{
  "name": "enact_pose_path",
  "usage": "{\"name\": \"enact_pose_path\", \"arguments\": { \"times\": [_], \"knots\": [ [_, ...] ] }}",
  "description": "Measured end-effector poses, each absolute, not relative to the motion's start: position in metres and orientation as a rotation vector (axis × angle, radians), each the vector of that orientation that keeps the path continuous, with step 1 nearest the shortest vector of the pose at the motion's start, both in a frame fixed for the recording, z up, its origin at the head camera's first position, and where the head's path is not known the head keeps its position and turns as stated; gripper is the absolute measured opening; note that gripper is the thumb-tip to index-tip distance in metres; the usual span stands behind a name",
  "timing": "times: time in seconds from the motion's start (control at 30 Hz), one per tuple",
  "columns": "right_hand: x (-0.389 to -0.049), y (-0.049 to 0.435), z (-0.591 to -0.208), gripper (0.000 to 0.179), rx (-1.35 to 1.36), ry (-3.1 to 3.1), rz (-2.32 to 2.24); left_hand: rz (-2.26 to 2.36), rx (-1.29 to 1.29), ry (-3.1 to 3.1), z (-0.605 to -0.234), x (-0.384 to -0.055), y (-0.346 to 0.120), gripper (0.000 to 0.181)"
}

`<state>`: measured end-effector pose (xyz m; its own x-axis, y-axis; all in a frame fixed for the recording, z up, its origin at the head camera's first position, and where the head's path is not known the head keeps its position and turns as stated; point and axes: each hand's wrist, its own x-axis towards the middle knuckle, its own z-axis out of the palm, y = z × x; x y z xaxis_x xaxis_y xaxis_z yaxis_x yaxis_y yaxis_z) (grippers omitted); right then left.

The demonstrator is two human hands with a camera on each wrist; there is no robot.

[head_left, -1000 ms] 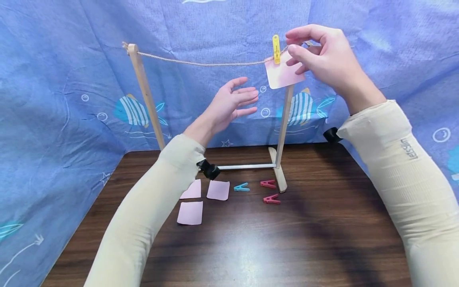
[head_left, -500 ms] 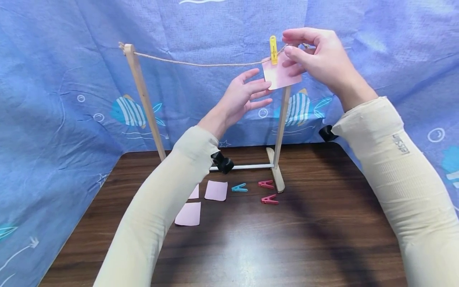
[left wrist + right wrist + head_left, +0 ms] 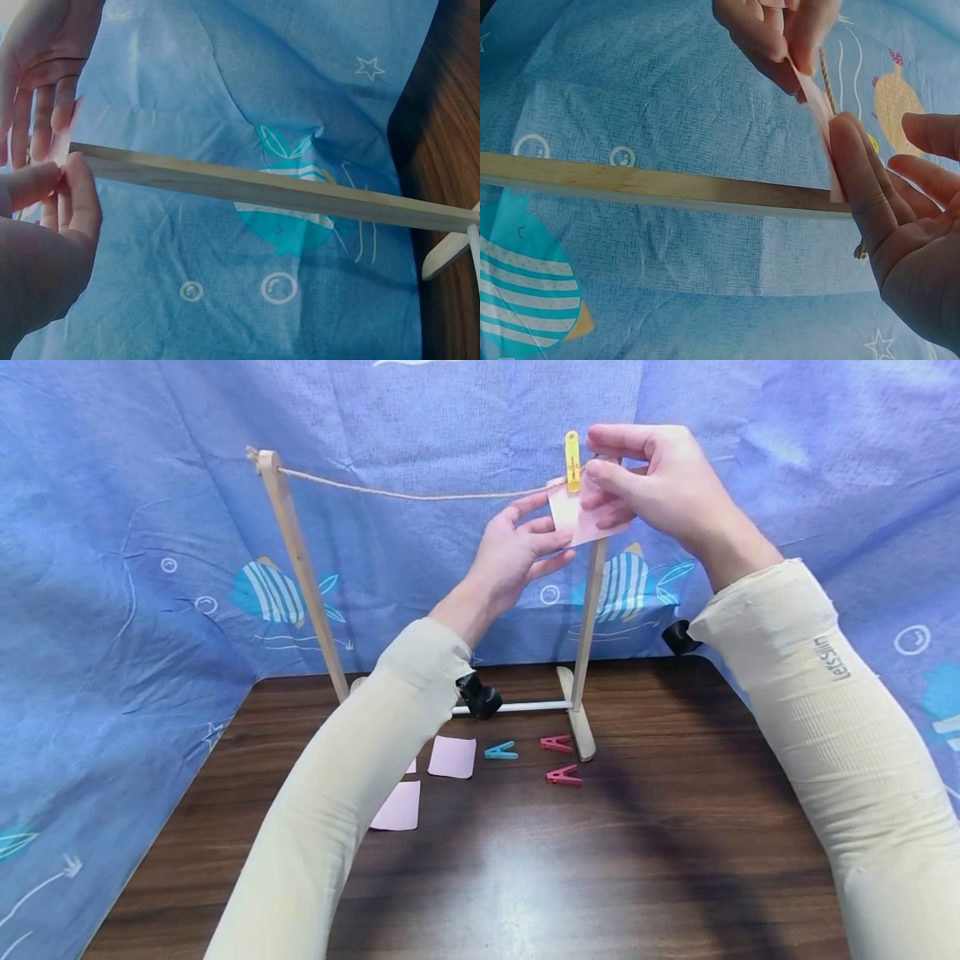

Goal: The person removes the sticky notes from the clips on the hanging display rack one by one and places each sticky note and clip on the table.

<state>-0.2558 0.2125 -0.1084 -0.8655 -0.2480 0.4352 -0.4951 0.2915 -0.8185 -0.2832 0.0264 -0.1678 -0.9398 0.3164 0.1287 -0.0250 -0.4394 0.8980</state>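
A yellow clothespin [image 3: 573, 464] clips a pink square of paper [image 3: 568, 518] to the rope [image 3: 420, 497] near the right post. My left hand [image 3: 513, 552] pinches the paper's left edge between thumb and fingers; that grip also shows in the left wrist view, where the paper [image 3: 63, 139] is seen nearly edge-on. On the right side, my right hand [image 3: 675, 489] touches the paper with nearly straight fingers. In the right wrist view its thumb and upper finger stand apart, while other fingers lie against the paper [image 3: 819, 124]. Part of the paper is hidden by the hands.
Below, on the dark wooden table [image 3: 600, 877], lie more pink papers [image 3: 452, 757], a blue clothespin [image 3: 501, 751] and two red clothespins [image 3: 563, 776]. The wooden stand's left post [image 3: 303, 560] and right post [image 3: 590, 618] hold up the rope. A blue curtain hangs behind.
My left hand has moved right and up to the hanging paper and now pinches its left edge. The right hand stays at the paper's right side with little movement.
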Motion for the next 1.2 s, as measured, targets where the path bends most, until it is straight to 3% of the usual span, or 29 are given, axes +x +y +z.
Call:
{"name": "enact_pose_path", "arguments": {
  "times": [0.87, 1.2],
  "knots": [
    [-0.260, 0.195, -0.107, 0.076, 0.732, -2.618, 1.462, 2.394, 0.394, 1.740, -0.181, -0.286, 0.011, 0.047],
    [-0.261, 0.189, -0.106, 0.054, 0.670, -2.573, 1.466, 2.354, 0.401, 1.776, -0.182, -0.284, 0.003, 0.048]
  ]
}}
